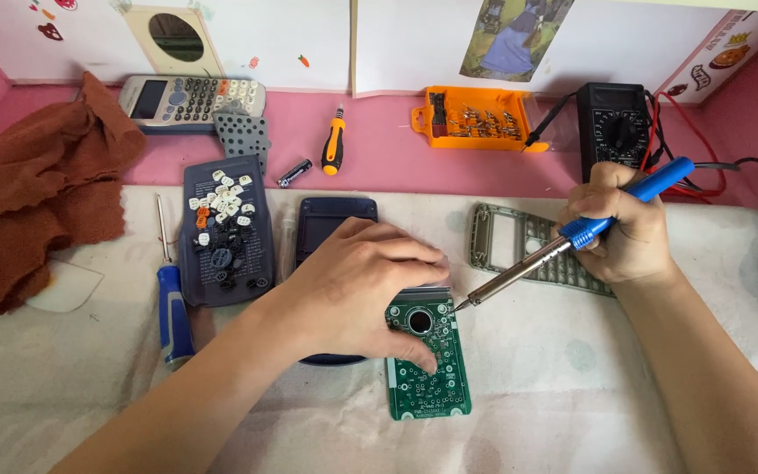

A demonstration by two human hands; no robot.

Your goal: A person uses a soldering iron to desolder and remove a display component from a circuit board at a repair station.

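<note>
I saw one green circuit board [429,360] lying flat on the pale cloth [572,351] in the middle of the desk, its top edge just under my left hand [361,285], which lay palm down with the fingers curled over the board's upper part and one fingertip pressed on its lower half, pinning it rather than gripping it. My right hand [625,233] was wrapped tight around the blue handle of one soldering iron [563,246], held like a pen, and its metal tip met the board's upper right corner. I counted two calculators' worth of parts about the board: one dark blue shell [335,224] partly hidden beneath my left hand, one grey keypad frame [519,241] behind the iron, one dark back cover [225,230] serving as a tray for a heap of loose keys, too many and too small for me to count, and one whole calculator [190,101] on the pink ledge. I counted two screwdrivers, one blue-handled [171,307] on the cloth and one orange and black [333,145] on the ledge, plus one small battery [295,172], one orange bit case [475,118], one black multimeter [614,123] and one brown rag [32,189] at the far left
</note>
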